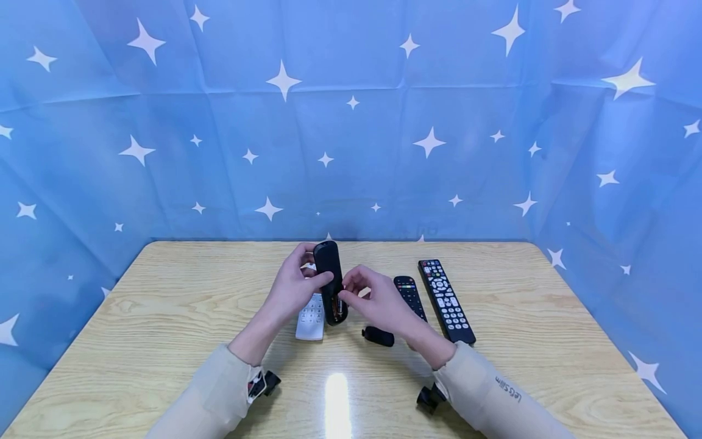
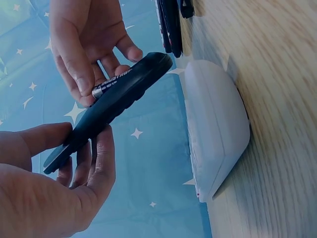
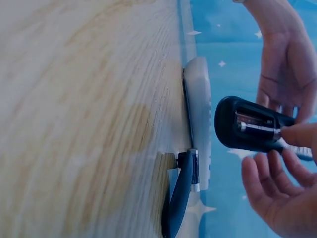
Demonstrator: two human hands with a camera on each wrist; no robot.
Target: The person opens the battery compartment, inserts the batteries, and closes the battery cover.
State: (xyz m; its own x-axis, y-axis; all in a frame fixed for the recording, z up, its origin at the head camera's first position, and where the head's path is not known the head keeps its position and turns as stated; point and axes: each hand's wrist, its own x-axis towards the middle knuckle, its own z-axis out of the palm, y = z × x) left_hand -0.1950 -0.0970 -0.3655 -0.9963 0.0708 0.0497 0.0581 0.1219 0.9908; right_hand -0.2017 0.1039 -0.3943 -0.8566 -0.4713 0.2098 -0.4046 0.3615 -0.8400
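Observation:
My left hand (image 1: pixel 290 283) holds a black remote control (image 1: pixel 328 262) raised over the table, its back facing me and its battery compartment uncovered. Inside the compartment, in the right wrist view, lies a battery (image 3: pixel 258 131), with a second, reddish-brown one (image 3: pixel 252 118) beside it. My right hand (image 1: pixel 378 296) pinches the nearer battery at one end, thumb on it. The left wrist view shows that battery (image 2: pixel 111 83) standing partly proud of the remote's back. Below on the table is a loose black battery cover (image 1: pixel 378 336).
A white remote (image 1: pixel 310 320) lies on the table partly behind the held one. To the right are a smaller black remote (image 1: pixel 408 292) and a long black remote with white buttons (image 1: pixel 446 302). Another battery (image 3: pixel 195 171) is beside the cover. A starry blue curtain (image 1: pixel 351 122) hangs behind.

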